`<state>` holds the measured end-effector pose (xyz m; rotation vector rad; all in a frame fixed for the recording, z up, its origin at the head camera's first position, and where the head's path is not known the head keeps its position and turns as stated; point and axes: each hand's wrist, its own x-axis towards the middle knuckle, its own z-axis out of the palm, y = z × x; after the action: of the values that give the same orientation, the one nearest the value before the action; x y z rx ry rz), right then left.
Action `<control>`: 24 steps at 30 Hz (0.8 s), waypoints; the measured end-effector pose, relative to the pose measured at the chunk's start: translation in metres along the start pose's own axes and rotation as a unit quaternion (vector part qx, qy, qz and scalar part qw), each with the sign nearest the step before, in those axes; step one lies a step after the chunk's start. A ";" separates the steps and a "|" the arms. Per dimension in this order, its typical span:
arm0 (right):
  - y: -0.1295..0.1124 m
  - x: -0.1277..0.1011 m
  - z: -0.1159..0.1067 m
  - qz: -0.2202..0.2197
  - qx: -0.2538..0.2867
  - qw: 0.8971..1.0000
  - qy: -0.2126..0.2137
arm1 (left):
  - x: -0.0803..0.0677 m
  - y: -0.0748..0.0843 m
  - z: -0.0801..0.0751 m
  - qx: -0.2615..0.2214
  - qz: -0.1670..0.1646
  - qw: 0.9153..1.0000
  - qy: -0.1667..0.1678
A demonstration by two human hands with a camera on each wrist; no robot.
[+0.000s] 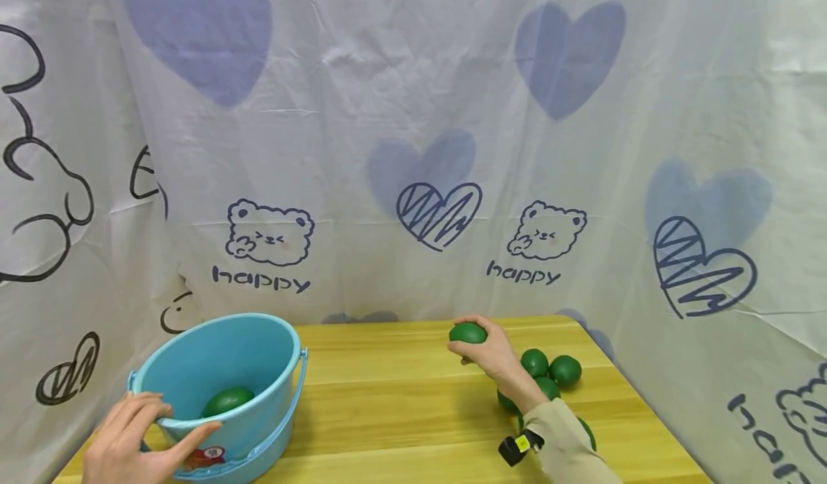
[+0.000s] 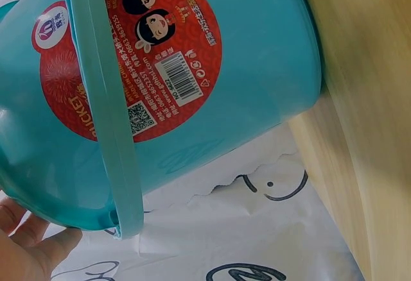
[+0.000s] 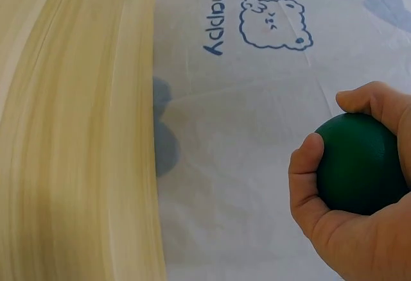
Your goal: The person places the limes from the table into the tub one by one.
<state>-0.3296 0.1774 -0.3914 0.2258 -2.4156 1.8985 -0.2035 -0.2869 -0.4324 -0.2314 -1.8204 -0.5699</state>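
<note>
My right hand (image 1: 491, 347) grips a smooth, dark green round fruit (image 1: 468, 333), holding it above the table. In the right wrist view, fingers and thumb curl round that fruit (image 3: 361, 164). My left hand (image 1: 129, 434) holds the near left rim of a light blue plastic bucket (image 1: 258, 416). In the left wrist view, fingers (image 2: 54, 246) touch the rim, and a red round label (image 2: 167, 56) shows on the bucket's side. Inside the bucket lies one green fruit (image 1: 228, 401); part of the bucket's floor is hidden.
Several more green fruits (image 1: 565, 371) lie together on the right of the wooden table (image 1: 375, 398), partly behind my right forearm. A white printed cloth (image 1: 388, 268) hangs behind the table and along both sides. The bucket's handle (image 1: 300, 383) hangs down its near side.
</note>
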 end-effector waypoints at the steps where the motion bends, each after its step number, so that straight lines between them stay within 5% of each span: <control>1: -0.001 0.000 0.002 -0.003 0.002 1.000 -0.004 | 0.000 0.001 0.000 0.003 -0.001 1.000 -0.001; 13: -0.010 0.004 0.017 -0.001 0.025 1.000 -0.018 | 0.002 0.004 0.001 0.000 -0.005 1.000 0.002; 24: -0.021 0.002 0.050 -0.023 0.033 0.996 -0.077 | -0.001 0.006 0.001 0.031 -0.030 0.999 -0.004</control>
<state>-0.3262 0.1241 -0.3824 0.4438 -2.4199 2.0114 -0.2012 -0.2809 -0.4320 -0.1380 -1.8555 -0.5539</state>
